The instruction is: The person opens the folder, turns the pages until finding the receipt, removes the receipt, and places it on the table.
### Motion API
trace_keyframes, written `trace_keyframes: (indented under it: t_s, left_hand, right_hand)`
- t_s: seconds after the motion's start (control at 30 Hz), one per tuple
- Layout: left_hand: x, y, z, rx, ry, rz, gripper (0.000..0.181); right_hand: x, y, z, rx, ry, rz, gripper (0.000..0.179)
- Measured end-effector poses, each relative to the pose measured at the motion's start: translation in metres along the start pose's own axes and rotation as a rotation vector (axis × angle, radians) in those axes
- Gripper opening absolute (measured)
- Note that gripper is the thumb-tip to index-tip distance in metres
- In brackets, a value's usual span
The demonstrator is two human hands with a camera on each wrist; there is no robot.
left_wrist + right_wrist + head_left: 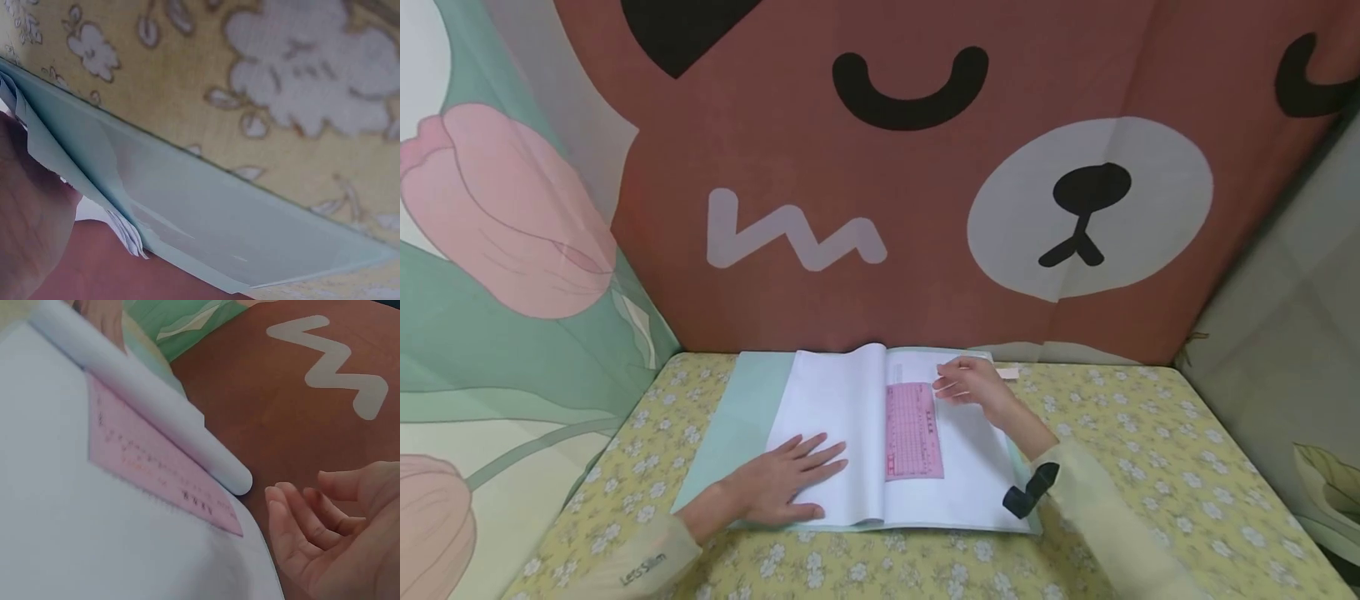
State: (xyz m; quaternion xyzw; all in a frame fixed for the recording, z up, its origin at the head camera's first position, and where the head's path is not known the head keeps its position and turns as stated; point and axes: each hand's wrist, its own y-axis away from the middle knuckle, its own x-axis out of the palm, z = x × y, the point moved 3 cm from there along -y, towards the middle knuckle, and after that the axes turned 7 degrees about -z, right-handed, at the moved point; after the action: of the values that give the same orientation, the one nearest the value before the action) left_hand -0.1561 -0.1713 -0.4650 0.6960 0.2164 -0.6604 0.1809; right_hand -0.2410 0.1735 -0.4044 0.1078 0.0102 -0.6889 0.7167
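Observation:
An open booklet with white pages (973,467) and a pale green cover (730,417) lies on the table. On its right-hand page is a pink printed slip (916,442), its left edge against the bulging left-hand pages (853,392). My left hand (790,479) rests on the left-hand page with its fingers spread. Above the upper right-hand page is my right hand (973,385), next to the slip's top right corner. In the right wrist view the right hand (334,534) has loosely bent fingers, and nothing shows between them. The left wrist view shows mostly the green cover (187,187).
A yellow flowered cloth (1112,467) covers the table. Behind it hangs a brown bear-print curtain (925,292), and more printed cloth (512,333) stands at the left side. A small white strip (1009,373) sticks out beyond the booklet's upper right corner.

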Motion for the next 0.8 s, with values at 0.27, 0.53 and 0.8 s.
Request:
trace_keyframes:
  t_s: [0.27,0.53,0.8]
  left_hand:
    - [0.005,0.003,0.001,-0.01,0.03,-0.016,0.07]
    - [0.0,0.002,-0.001,-0.02,0.056,-0.03,0.069]
    - [0.003,0.002,-0.002,-0.027,0.054,-0.026,0.07]
  right_hand:
    - [0.011,0.008,-0.007,-0.111,0.261,0.119,0.017]
    - [0.027,0.016,-0.004,-0.159,0.524,0.131,0.023]
    - [0.021,0.012,-0.015,0.006,0.457,-0.025,0.044]
